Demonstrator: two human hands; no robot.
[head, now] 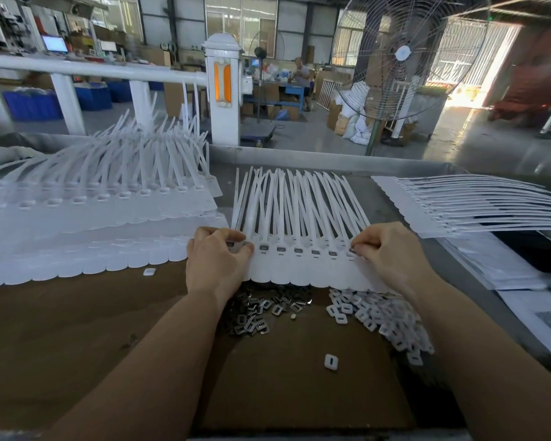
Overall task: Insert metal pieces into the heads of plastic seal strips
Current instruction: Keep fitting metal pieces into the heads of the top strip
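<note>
The left hand (215, 259) pinches a metal piece (230, 244) at one head of the seal strips (299, 218); the right hand (392, 253) pinches another at the far head. A pile of metal pieces (261, 310) lies just below.

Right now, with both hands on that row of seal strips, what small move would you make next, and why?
Probably press the right hand's metal piece down into the end head: the heads between both hands already show metal, and the left hand steadies the row.

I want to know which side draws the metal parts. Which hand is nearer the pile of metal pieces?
Left. The left hand rests on the strip row's left end, just above the pile of metal pieces. The right hand is at the right end, above the white caps.
</note>
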